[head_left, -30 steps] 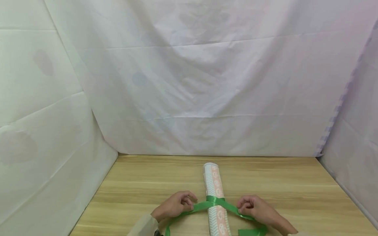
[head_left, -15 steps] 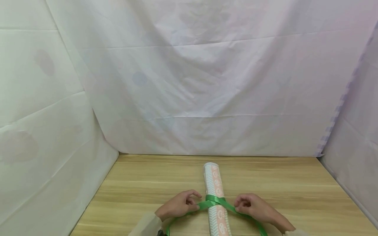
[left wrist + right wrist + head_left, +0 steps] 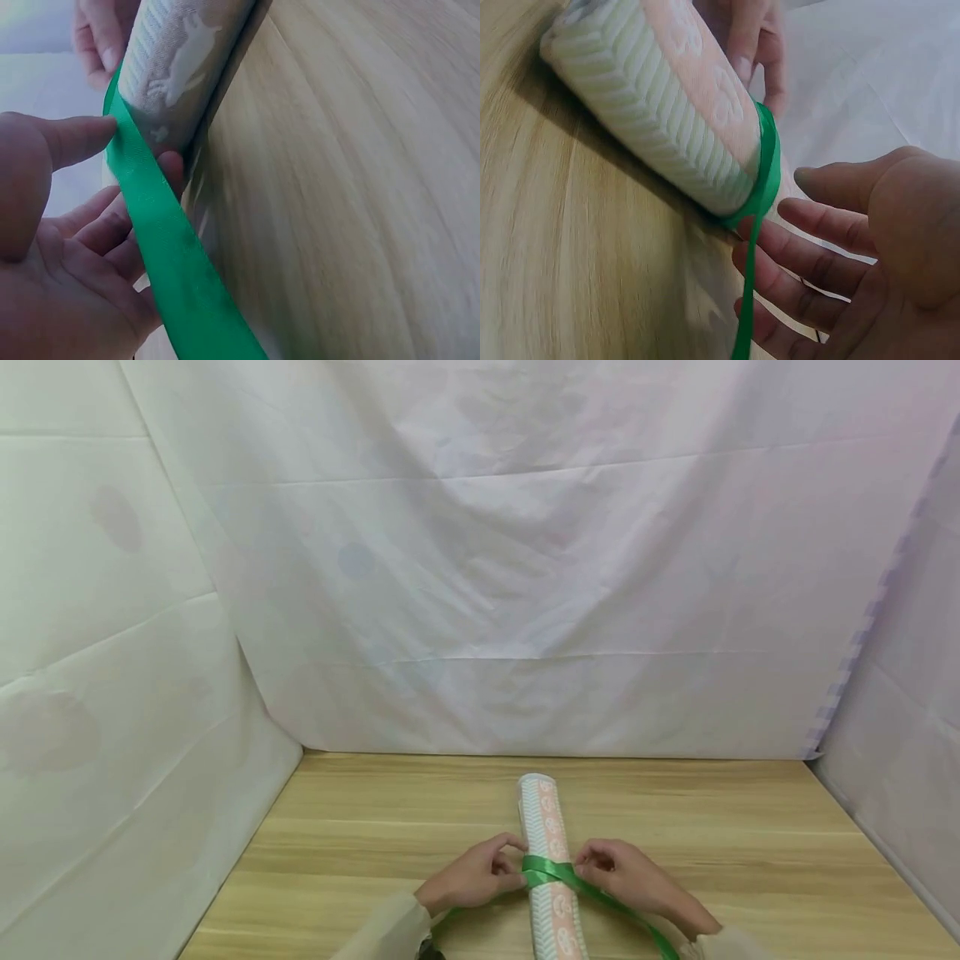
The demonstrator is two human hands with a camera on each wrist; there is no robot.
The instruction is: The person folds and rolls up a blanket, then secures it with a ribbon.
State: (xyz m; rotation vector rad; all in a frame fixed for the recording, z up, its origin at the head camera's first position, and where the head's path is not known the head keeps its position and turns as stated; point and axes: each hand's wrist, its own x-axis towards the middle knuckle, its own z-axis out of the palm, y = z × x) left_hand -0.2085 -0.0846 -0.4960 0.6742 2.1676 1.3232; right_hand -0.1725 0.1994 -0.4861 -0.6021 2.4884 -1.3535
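A rolled patterned towel lies lengthwise on the table, pink and white with pale zigzag bands. Round its middle goes a green ribbon, crossed on top, with a tail off to either side. My left hand is at the roll's left side; its thumb touches the ribbon at the roll, and its fingers reach behind the band. Over on the right side, my right hand has its fingers spread beside the ribbon, thumb and index finger apart in the right wrist view. The near end of the roll runs out of the head view.
The wood-grain table extends to both sides of the roll. White cloth hangs behind it, with more white cloth at the left and right. The ribbon's tails trail toward the front edge of the head view.
Both hands have slid inward along the ribbon tails, from well out on each side right up to the roll. The ribbon end at lower right has dropped from view.
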